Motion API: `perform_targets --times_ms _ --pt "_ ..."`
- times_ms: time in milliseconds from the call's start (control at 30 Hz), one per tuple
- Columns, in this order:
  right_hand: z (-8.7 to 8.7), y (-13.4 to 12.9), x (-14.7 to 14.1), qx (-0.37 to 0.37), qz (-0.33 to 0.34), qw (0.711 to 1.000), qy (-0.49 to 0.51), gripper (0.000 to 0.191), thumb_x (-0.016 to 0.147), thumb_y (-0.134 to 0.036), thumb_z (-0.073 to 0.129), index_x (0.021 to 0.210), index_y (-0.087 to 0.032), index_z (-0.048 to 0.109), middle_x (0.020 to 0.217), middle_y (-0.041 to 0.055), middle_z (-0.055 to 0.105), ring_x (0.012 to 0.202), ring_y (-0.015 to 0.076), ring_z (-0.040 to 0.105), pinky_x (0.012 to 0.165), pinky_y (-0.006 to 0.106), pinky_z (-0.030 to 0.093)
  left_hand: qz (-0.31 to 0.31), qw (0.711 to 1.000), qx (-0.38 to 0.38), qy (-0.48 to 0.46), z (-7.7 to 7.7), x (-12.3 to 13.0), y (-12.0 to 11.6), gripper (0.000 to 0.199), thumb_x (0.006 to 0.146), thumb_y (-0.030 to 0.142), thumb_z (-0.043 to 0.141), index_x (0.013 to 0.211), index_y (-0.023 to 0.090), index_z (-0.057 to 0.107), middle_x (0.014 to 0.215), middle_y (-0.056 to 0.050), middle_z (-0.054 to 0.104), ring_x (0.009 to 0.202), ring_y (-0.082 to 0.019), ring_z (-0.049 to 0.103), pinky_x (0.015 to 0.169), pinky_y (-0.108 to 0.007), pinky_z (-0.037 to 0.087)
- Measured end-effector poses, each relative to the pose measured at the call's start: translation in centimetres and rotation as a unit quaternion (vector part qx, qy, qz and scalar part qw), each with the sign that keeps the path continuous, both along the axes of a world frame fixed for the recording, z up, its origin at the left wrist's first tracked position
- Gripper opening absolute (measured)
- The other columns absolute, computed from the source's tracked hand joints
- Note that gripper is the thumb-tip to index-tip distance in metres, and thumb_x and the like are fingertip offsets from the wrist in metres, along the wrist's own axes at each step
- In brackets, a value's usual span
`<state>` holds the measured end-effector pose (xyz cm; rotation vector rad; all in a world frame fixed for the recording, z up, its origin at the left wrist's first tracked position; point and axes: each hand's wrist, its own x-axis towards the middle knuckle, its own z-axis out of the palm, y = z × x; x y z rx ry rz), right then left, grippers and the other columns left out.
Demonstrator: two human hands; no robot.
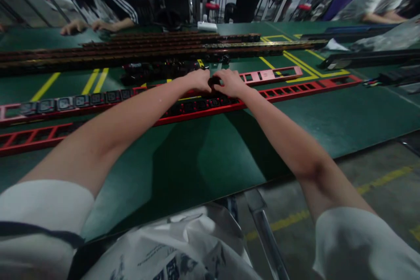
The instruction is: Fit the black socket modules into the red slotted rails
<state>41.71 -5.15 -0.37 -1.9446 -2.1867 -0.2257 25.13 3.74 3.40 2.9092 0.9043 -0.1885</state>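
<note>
Both my hands meet over the long red frames in the middle of the table. My left hand [197, 81] has its fingers bent round a small dark part [215, 82], whose kind I cannot make out. From the other side, my right hand [232, 84] curls thumb and fingers on the same part. Just below them runs the near red slotted frame [305, 90], with several black square modules [201, 105] seated in its middle. Behind it lies a paler red frame [274, 74], carrying more square modules [82, 101] on its left stretch; my hands hide part of it.
Beyond the frames lies a heap of black parts [157, 70]. Long dark strips [147, 46] are stacked farther back. Black bars [370, 57] and clear plastic wrap [390, 37] lie at right. A co-worker's hands [95, 26] rest across the green table [203, 153].
</note>
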Motion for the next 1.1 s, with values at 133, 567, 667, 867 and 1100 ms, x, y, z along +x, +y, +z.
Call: perform_targets --times_ms 133,567,667,867,1100 --pt "0.3 -1.0 -0.6 0.043 -0.017 0.999 -0.017 0.044 0.091 -0.040 0.058 0.124 -0.012 0.060 0.124 0.0213 0.062 0.119 0.0410 0.047 0.100 0.057 0.034 -0.013 0.999 0.048 -0.022 0.4 0.5 -1.6 0.062 0.072 0.042 0.079 0.125 0.013 0.064 0.122 -0.016 0.068 0.111 -0.031 0.065 0.093 -0.035 0.053" --pt "0.9 -1.6 2.2 0.003 -0.015 1.000 0.013 0.025 0.081 -0.018 0.056 0.103 -0.016 0.067 0.108 0.0144 0.069 0.101 0.0310 0.057 0.087 0.041 0.035 -0.041 0.995 0.082 -0.035 1.8 -0.1 -3.5 0.046 0.086 0.037 0.061 0.124 0.011 0.067 0.121 -0.017 0.070 0.110 -0.030 0.067 0.088 -0.034 0.055" --pt "0.8 -1.7 2.7 0.011 0.002 0.999 0.038 0.026 0.078 -0.012 0.054 0.100 -0.014 0.068 0.104 0.0138 0.069 0.097 0.0286 0.056 0.083 0.037 0.037 -0.073 0.995 0.058 -0.025 2.2 -0.1 -2.5 0.040 0.085 0.037 0.059 0.114 0.013 0.074 0.106 -0.013 0.074 0.098 -0.026 0.070 0.082 -0.030 0.053" --pt "0.4 -2.1 2.2 0.061 0.016 0.997 0.042 0.024 0.080 -0.014 0.056 0.101 -0.014 0.068 0.105 0.0145 0.067 0.101 0.0304 0.054 0.088 0.040 0.039 -0.120 0.991 0.008 -0.063 2.8 -0.5 1.1 0.042 0.090 0.025 0.043 0.113 0.018 0.078 0.106 -0.003 0.076 0.097 -0.016 0.068 0.085 -0.021 0.048" --pt "0.1 -2.0 2.3 0.062 0.025 0.998 0.010 0.020 0.079 -0.012 0.056 0.095 -0.013 0.067 0.102 0.0146 0.067 0.098 0.0294 0.054 0.087 0.040 0.041 -0.216 0.974 -0.001 -0.063 2.9 0.8 2.1 0.046 0.086 0.023 0.053 0.127 0.021 0.072 0.118 -0.004 0.075 0.104 -0.018 0.067 0.090 -0.024 0.048"
